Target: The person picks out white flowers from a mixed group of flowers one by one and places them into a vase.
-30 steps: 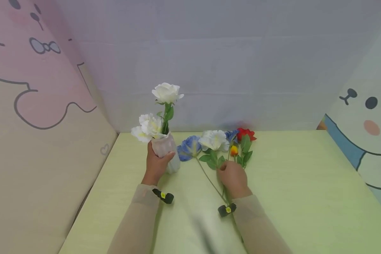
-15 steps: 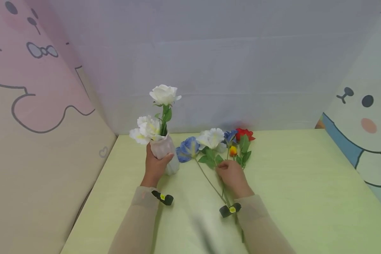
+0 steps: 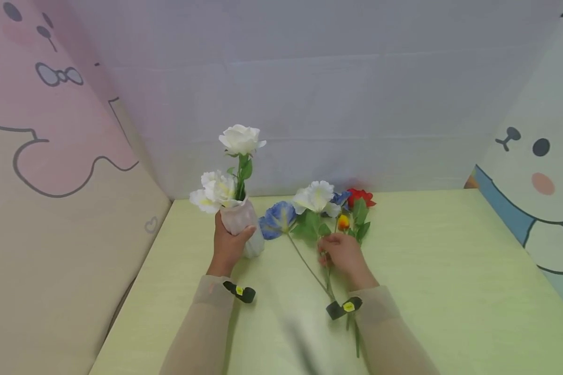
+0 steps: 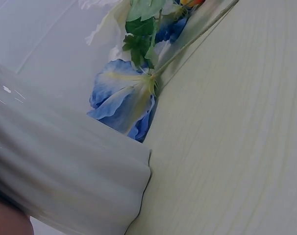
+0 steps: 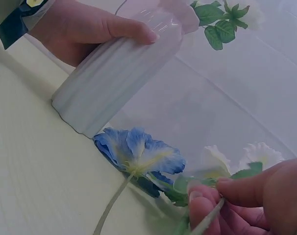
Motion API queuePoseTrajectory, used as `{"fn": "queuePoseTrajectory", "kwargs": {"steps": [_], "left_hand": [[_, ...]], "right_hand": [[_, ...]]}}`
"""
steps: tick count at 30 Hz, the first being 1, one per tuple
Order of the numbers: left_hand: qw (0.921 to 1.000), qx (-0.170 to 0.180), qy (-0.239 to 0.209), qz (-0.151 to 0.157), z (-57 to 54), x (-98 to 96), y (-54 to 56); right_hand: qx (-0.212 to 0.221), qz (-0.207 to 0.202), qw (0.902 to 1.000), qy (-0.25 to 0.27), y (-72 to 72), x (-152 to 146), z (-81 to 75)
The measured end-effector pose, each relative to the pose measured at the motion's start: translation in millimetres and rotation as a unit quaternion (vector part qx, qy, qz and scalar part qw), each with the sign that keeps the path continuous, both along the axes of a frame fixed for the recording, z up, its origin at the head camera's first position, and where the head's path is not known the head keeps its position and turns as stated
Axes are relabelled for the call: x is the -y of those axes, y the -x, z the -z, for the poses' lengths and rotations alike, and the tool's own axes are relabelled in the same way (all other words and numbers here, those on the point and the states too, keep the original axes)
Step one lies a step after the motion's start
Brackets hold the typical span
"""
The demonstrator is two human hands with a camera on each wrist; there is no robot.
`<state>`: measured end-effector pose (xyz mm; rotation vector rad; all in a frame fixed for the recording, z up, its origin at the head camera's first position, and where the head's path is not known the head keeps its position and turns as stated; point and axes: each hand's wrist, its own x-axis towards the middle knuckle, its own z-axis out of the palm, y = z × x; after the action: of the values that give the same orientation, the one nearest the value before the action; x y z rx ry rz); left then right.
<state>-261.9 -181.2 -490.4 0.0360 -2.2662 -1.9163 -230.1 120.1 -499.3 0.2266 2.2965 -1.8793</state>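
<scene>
My left hand [image 3: 229, 247] grips a white ribbed vase [image 3: 240, 219] near its top, thumb across the front. From the vase rise a white rose [image 3: 241, 139] and ruffled white flowers [image 3: 215, 190] leaning left. In the right wrist view the vase's base meets the tabletop. My right hand [image 3: 346, 258] pinches the stem [image 5: 208, 218] of another white flower [image 3: 316, 198] between thumb and fingers. This bloom has green leaves [image 3: 309, 225] below it and is lifted a little above the flowers around it. A blue flower [image 3: 278, 220] lies between the vase and my right hand.
Right of the held flower lie a second blue flower [image 3: 341, 199], a red flower [image 3: 360, 198] and an orange-yellow bud [image 3: 343, 222]. Their stems point toward me across the pale table [image 3: 450, 276]. A plain wall [image 3: 309, 104] stands behind, with cartoon-printed panels at both sides.
My right hand has taken the white flower's stem between its fingers, and the bloom has risen slightly. The left hand keeps its hold on the vase. The head view has shifted a little.
</scene>
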Motion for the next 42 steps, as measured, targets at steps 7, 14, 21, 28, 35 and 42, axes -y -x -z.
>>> {"fn": "queuePoseTrajectory", "kwargs": {"steps": [7, 14, 21, 28, 35, 42], "left_hand": [[0.9998, -0.017, 0.000, -0.003, 11.4, 3.3, 5.9], [0.9996, -0.025, 0.006, -0.009, 14.6, 3.1, 6.6], [0.9998, -0.021, 0.002, -0.006, 13.6, 2.3, 6.0], [0.9999, -0.013, -0.007, 0.004, 11.5, 2.6, 4.8], [0.9998, -0.017, -0.002, 0.004, 13.3, 3.7, 5.2], [0.9998, -0.018, 0.000, 0.001, 15.3, 4.2, 6.1]], "right_hand": [[0.010, 0.018, 0.9987, 0.047, 0.1, -1, -4.6], [0.010, 0.026, 0.9972, 0.069, 1.4, -1, -6.0], [-0.013, 0.016, 0.9960, 0.087, -1.9, -1, -11.5], [-0.044, -0.013, 0.9932, 0.107, -5.1, 1, -16.3], [-0.050, -0.032, 0.9880, 0.143, -5.2, 2, -15.9], [-0.065, -0.040, 0.9866, 0.144, -6.7, 4, -13.4]]}}
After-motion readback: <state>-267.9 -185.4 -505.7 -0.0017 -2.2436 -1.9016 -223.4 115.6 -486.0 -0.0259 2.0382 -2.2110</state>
